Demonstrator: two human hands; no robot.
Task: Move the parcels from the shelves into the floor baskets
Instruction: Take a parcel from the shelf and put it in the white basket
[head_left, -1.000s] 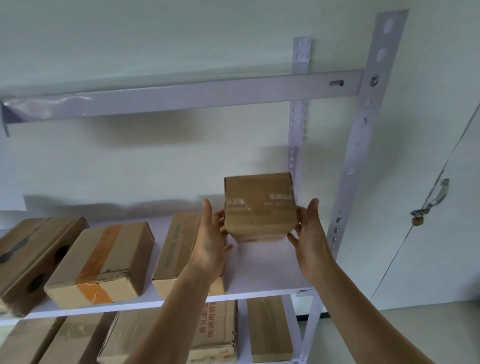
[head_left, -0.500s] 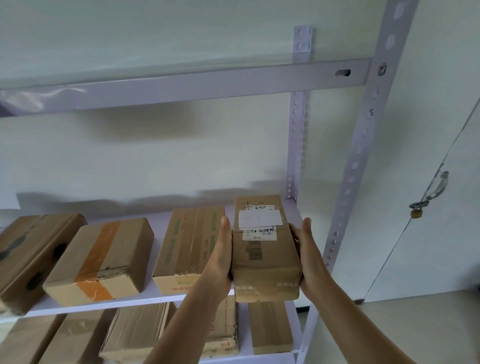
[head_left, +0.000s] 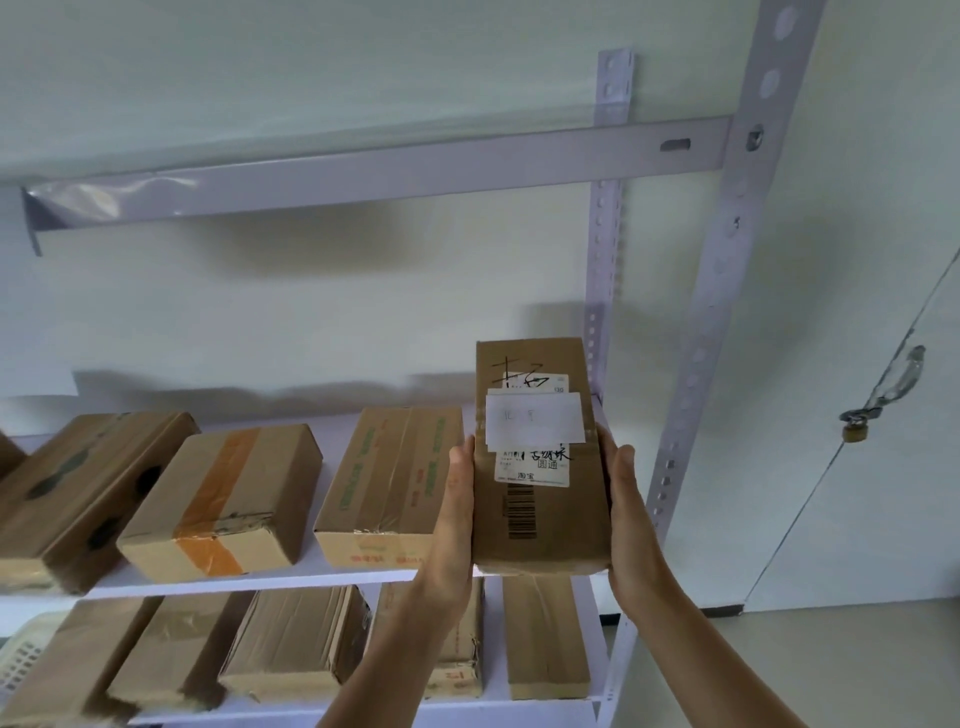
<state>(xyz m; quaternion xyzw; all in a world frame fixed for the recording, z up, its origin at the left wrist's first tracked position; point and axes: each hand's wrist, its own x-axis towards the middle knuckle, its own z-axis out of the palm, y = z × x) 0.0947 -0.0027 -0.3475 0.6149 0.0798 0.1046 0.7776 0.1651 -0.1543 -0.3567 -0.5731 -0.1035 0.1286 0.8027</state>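
A long brown cardboard parcel (head_left: 540, 525) with white labels and a barcode is held in front of the right end of the middle shelf (head_left: 260, 579). My left hand (head_left: 454, 514) grips its left side and my right hand (head_left: 628, 519) grips its right side, thumbs along the top edges. The fingers are hidden under the box. Three more parcels lie on the middle shelf: one with green print (head_left: 389, 478), one with orange tape (head_left: 223, 499) and one with dark marks (head_left: 78, 493). Several parcels (head_left: 296, 644) lie on the shelf below.
The shelf's grey front upright (head_left: 727, 312) stands just right of my right hand. A white door with a padlock (head_left: 854, 431) is at the far right. A white perforated basket (head_left: 21, 654) shows at the lower left edge. The top shelf rail (head_left: 363, 171) runs overhead.
The parcel has come down from between the shelves, tipped so its labelled top faces me, and moved nearer to me. Both hands shifted from its end to its long sides.
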